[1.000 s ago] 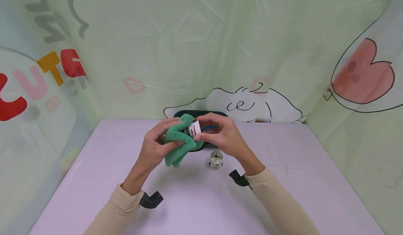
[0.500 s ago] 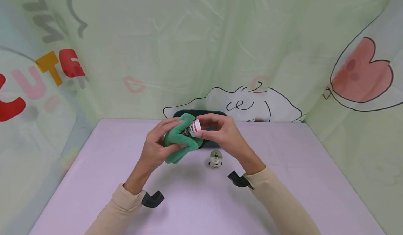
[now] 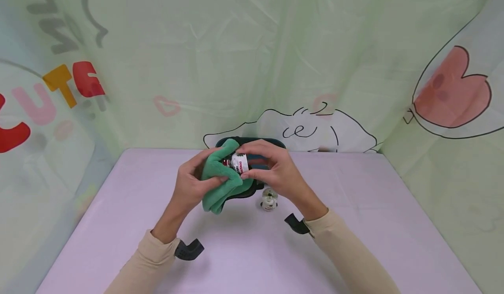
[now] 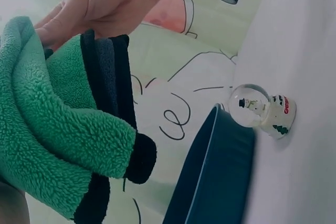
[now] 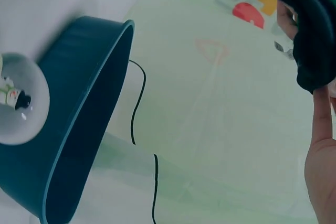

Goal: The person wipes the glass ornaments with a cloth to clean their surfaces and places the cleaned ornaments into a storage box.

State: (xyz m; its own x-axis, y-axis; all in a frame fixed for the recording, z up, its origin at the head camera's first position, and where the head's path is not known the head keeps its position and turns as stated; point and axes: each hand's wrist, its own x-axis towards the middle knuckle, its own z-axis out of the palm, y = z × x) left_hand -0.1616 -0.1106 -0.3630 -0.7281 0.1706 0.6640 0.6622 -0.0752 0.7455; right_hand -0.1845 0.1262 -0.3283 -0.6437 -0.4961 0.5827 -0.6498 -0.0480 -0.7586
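Left hand (image 3: 190, 184) grips a green plush cloth (image 3: 220, 193) with dark edging, folded about one side of a snow globe (image 3: 239, 162) with white base and red lettering. Right hand (image 3: 281, 169) pinches the same globe between thumb and fingers, base turned toward the right palm. Globe and cloth are held above the lilac table (image 3: 244, 259). A dark teal basin (image 4: 223, 166) sits beyond the hands. A second globe, snowman figure inside (image 4: 262, 111), stands upright on the table, near the basin
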